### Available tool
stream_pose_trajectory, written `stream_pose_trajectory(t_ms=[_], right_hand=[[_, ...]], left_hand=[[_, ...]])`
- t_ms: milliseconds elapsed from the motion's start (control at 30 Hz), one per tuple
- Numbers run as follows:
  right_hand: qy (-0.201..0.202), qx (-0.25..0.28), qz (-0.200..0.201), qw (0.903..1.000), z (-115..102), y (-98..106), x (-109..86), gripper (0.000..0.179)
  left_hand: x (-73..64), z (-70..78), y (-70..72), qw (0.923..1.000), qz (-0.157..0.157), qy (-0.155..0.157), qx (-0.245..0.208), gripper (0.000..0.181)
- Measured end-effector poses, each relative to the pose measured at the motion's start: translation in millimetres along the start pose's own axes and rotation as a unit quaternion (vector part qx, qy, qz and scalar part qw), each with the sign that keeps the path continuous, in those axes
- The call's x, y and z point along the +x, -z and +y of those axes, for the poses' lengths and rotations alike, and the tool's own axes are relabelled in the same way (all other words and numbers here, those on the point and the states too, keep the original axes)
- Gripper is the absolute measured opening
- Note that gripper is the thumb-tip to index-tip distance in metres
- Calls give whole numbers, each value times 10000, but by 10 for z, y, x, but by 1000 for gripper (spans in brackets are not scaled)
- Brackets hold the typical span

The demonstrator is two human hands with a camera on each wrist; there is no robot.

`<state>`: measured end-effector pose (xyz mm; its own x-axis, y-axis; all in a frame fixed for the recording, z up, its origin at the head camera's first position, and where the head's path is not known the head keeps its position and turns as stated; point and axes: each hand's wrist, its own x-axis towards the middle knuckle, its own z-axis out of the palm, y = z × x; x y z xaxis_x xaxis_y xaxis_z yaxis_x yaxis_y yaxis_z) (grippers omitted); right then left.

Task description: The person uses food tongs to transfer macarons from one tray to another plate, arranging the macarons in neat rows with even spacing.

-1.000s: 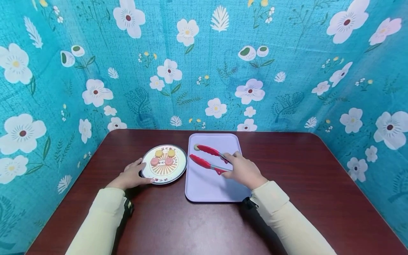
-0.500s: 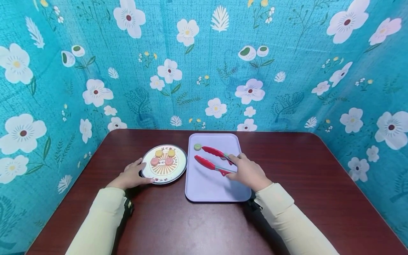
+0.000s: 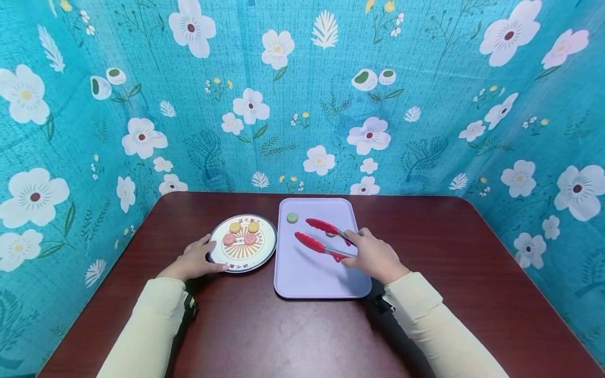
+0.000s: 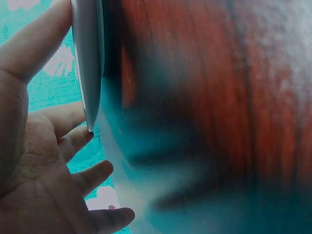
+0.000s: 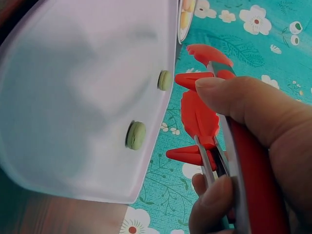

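Note:
My right hand point(image 3: 375, 256) grips a pair of red-tipped metal tongs point(image 3: 311, 242), whose arms are spread over the lilac tray point(image 3: 307, 281) with nothing between the tips. One green macaron point(image 3: 292, 218) lies near the tray's far left corner. A second green macaron point(image 5: 136, 135) shows fully in the right wrist view; from the head it is partly hidden behind the upper tong arm. My left hand point(image 3: 195, 261) rests at the left rim of a round patterned plate point(image 3: 266, 244), thumb at its near edge, fingers spread. Two yellow macarons point(image 3: 253, 227) and two pink macarons point(image 3: 229, 239) sit on that plate.
The plate and tray stand side by side on a dark red-brown table point(image 3: 293, 336). Behind and on both sides hangs a turquoise flowered cloth point(image 3: 302, 105).
The right hand has drawn the tongs to the right across the tray, away from the far left green macaron and towards the second one. The left hand and plate stay put.

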<state>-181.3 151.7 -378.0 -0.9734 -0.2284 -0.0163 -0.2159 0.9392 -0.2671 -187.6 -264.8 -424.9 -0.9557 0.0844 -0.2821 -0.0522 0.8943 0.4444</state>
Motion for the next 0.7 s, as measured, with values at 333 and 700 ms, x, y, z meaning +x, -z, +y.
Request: stream_pose_trajectory(t_ms=[333, 700], right_hand=[[-160, 1, -32, 9999, 64, -23, -29, 76], [-167, 4, -94, 9998, 163, -14, -59, 78]], left_hand=[[-3, 12, 7, 10000, 15, 16, -7, 101], [-12, 18, 13, 10000, -20, 50, -38, 103]])
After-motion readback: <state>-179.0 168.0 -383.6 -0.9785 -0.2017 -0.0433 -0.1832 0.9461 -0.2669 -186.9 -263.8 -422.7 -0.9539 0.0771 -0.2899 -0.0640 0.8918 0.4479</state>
